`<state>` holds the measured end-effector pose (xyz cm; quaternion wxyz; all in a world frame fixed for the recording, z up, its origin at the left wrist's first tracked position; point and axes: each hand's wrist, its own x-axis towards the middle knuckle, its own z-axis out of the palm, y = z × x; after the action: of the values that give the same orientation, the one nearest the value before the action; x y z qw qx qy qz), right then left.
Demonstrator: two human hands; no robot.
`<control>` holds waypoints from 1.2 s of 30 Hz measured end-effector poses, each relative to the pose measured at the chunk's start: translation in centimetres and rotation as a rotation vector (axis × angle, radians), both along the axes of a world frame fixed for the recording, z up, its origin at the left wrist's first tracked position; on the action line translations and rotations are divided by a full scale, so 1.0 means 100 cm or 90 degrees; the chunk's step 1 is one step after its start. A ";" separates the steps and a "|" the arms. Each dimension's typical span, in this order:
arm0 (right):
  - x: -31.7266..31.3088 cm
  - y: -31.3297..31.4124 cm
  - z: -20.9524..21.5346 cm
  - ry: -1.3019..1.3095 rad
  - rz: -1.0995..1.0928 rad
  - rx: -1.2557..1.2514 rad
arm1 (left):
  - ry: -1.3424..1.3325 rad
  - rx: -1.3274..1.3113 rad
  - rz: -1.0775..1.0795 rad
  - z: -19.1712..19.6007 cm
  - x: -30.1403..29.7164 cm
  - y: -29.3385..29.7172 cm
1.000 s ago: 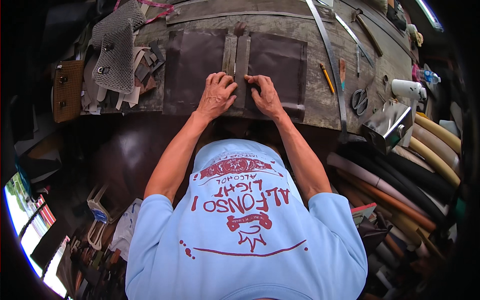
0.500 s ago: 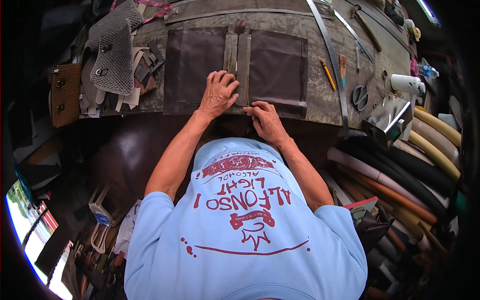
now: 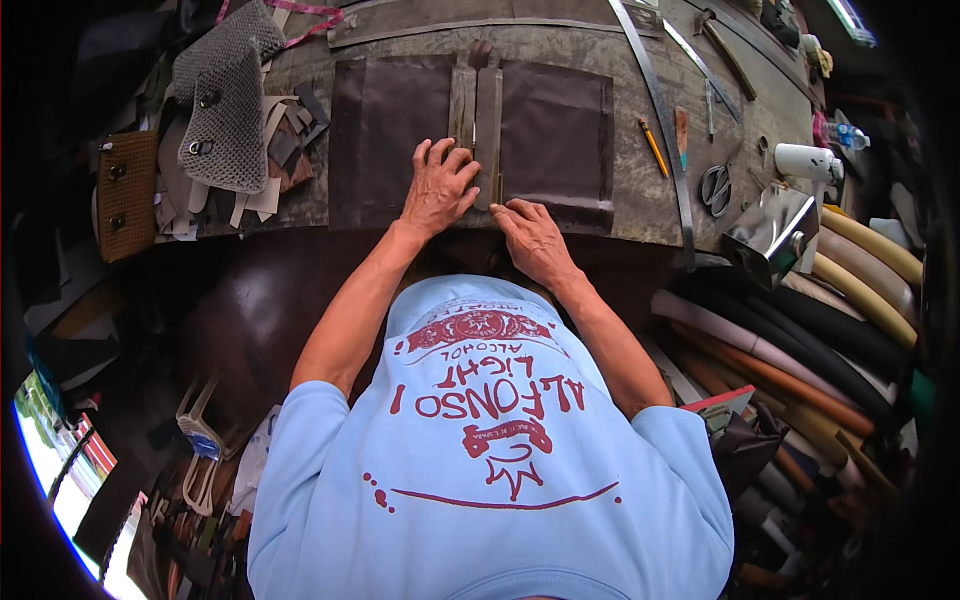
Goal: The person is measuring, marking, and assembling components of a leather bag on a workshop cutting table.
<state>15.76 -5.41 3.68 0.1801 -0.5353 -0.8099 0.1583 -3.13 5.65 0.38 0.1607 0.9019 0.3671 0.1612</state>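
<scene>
Two dark brown leather-like panels, a left one [image 3: 385, 120] and a right one [image 3: 555, 125], lie side by side at the table's near edge. Between them run narrow strips, among them a grey-brown strip [image 3: 487, 120] with a thin light line along its left edge. My left hand [image 3: 440, 188] rests with bent, spread fingers across the left panel's inner edge and the gap. At the near end of the strip, by the right panel's corner, my right hand [image 3: 533, 236] pinches with thumb and forefinger. Its other fingers are curled and partly hidden.
To the right lie a long metal ruler [image 3: 655, 110], a yellow pencil [image 3: 653, 148], scissors [image 3: 715, 190], a hammer [image 3: 727, 55] and a metal tin [image 3: 770, 235]. A mesh bag [image 3: 225, 130], brown woven piece [image 3: 127, 195] and scraps lie left. Material rolls [image 3: 780, 340] crowd the lower right.
My right hand has shifted slightly, its fingers drawing closer to the strip's near end. My left hand stays almost in place, and the panels have not visibly moved.
</scene>
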 end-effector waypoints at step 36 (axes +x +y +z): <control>-0.015 0.177 -0.018 0.010 -0.289 -0.071 | -0.092 -0.007 0.012 -0.011 0.018 0.123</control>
<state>14.28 12.31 1.90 0.1877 -0.7114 -0.6574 0.1629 -1.29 17.96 -0.72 0.1897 0.8835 0.3642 0.2253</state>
